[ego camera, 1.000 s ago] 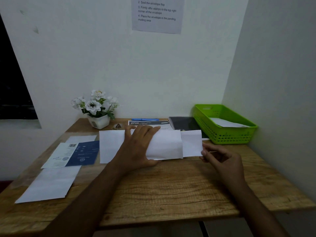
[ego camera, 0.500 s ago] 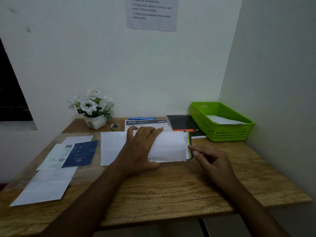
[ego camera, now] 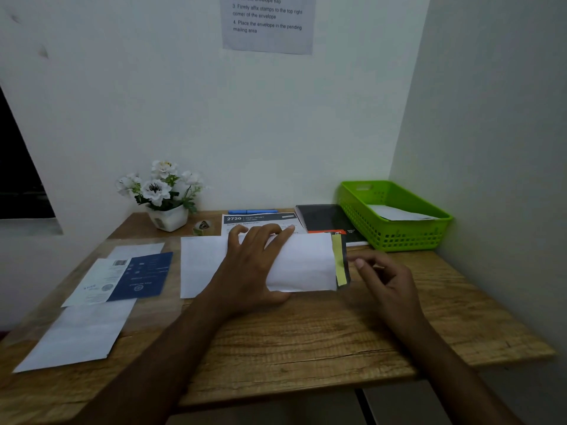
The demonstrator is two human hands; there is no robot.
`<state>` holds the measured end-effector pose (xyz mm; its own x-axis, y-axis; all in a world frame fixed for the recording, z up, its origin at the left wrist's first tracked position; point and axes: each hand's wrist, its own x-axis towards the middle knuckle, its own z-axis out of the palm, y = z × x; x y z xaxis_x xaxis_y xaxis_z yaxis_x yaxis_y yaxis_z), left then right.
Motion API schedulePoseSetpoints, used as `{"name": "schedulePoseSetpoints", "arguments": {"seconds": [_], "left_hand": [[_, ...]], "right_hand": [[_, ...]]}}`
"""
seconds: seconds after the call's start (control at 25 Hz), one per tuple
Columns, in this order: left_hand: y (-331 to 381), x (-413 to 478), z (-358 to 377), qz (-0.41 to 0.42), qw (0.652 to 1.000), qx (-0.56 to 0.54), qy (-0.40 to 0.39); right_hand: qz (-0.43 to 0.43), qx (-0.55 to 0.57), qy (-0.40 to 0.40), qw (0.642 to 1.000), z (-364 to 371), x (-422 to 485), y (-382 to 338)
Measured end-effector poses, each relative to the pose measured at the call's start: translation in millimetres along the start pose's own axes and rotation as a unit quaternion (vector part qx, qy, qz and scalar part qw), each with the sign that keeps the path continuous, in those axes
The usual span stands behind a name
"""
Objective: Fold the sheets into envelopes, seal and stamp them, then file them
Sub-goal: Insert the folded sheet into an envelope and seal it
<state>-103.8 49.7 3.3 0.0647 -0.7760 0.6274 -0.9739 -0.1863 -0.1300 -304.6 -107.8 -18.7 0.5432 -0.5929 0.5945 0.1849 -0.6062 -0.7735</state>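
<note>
The white envelope (ego camera: 302, 262) lies flat on the desk (ego camera: 306, 338) near its middle, over a larger white sheet (ego camera: 202, 265). A second ago its right flap stood open and spread out to the right; now that flap is folded in, and a yellow strip (ego camera: 340, 260) with a dark edge shows along the envelope's right end. The left hand (ego camera: 256, 266) still presses palm-down on the envelope's left half, its grip spread flat with fingers splayed and closed on nothing. The right hand (ego camera: 388, 279) has drawn back just right of the envelope, clear of the strip, its grip loosely curled, forefinger pointing toward the flap, holding nothing. The green basket (ego camera: 395, 237) sits at the desk's far right corner.
</note>
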Motion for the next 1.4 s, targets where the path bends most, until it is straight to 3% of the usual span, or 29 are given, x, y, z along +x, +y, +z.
{"name": "schedulePoseSetpoints", "arguments": {"seconds": [0.12,0.24,0.36,0.68,1.0,1.12,1.28,1.4], "left_hand": [[1,0,-2,0.002,1.000,-0.005,-0.006],[1,0,-2,0.020,0.999,0.021,-0.018],[2,0,0,0.042,0.997,0.054,-0.029],[4,0,6,0.062,0.996,0.058,-0.036],[7,-1,11,0.091,0.994,0.059,-0.021],[11,1,12,0.100,0.994,0.049,0.007],[16,4,13,0.089,0.994,0.016,0.053],[22,4,9,0.063,0.991,-0.019,0.119]], "right_hand": [[0.113,0.044,0.031,0.992,-1,3,-1],[0.247,0.093,-0.057,0.963,-1,2,-6],[0.280,0.102,-0.111,0.948,-3,1,-10],[0.261,0.155,-0.114,0.946,-3,0,-10],[0.248,0.146,-0.108,0.952,-1,0,-8],[0.227,0.092,-0.085,0.966,0,0,-7],[0.151,0.031,-0.041,0.987,1,-2,-2],[0.030,0.013,-0.015,0.999,2,-4,3]]}}
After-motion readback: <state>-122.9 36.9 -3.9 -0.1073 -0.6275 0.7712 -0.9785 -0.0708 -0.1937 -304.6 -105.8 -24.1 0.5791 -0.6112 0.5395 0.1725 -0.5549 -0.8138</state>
